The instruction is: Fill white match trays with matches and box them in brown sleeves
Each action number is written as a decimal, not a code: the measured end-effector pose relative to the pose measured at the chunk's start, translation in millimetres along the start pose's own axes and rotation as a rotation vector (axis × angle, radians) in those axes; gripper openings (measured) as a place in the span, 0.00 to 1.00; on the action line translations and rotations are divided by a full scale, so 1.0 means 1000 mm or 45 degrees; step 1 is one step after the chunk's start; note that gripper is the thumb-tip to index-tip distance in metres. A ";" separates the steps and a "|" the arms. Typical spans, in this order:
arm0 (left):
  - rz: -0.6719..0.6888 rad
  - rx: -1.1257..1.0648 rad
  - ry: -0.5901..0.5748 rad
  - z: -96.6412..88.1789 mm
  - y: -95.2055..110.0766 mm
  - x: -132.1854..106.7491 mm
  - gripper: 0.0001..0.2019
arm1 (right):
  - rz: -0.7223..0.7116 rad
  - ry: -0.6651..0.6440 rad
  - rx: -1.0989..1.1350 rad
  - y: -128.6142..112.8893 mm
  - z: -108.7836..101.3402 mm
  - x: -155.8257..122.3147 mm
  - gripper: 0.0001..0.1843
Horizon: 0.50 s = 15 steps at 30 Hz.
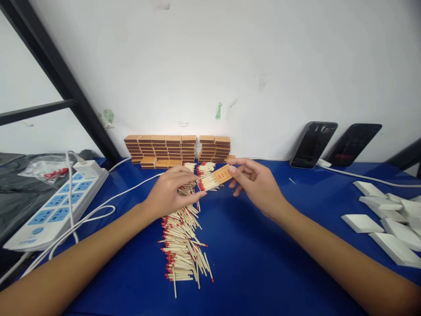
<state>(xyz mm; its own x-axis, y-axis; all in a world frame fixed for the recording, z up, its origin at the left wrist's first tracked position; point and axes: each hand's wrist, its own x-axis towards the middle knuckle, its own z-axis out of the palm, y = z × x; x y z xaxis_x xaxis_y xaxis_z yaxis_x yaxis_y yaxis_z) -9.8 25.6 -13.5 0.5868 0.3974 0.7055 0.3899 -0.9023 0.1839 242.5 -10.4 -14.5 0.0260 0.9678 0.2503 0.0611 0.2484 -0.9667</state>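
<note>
Between my hands is a matchbox [223,174], its tray slid partly out and filled with red-tipped matches [208,181]. My right hand [255,182] pinches the orange sleeve end between thumb and fingers. At the other end, my left hand [173,188] grips the white tray at its edge with thumb and fingertips. Under and in front of my left hand, a long pile of loose matches [180,245] lies on the blue table, red heads mostly to the left. A smaller heap of matches [205,167] sits behind the held box.
Stacked matchboxes [161,149] line the wall, with a second stack [214,149] beside them. At left lie a power strip [62,202] with white cables and a plastic bag [46,169]. Two phones [314,145] lean at the right, behind white trays [391,210].
</note>
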 end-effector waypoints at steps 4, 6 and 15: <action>0.016 -0.008 0.014 0.000 0.001 0.001 0.15 | -0.008 -0.011 -0.003 0.003 -0.001 0.001 0.27; 0.007 0.001 0.044 0.000 0.002 0.001 0.15 | 0.006 -0.025 0.000 0.004 -0.001 0.001 0.27; -0.012 -0.009 0.091 0.001 0.004 0.000 0.16 | -0.131 0.021 -0.121 0.000 0.007 -0.008 0.27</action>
<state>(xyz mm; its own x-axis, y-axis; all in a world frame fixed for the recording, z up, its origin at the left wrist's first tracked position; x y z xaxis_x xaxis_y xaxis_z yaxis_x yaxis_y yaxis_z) -8.0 22.6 -13.2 0.5309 0.3930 0.7508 0.3899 -0.8999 0.1954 234.9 -18.0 -17.0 0.0310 0.9365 0.3494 0.1588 0.3406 -0.9267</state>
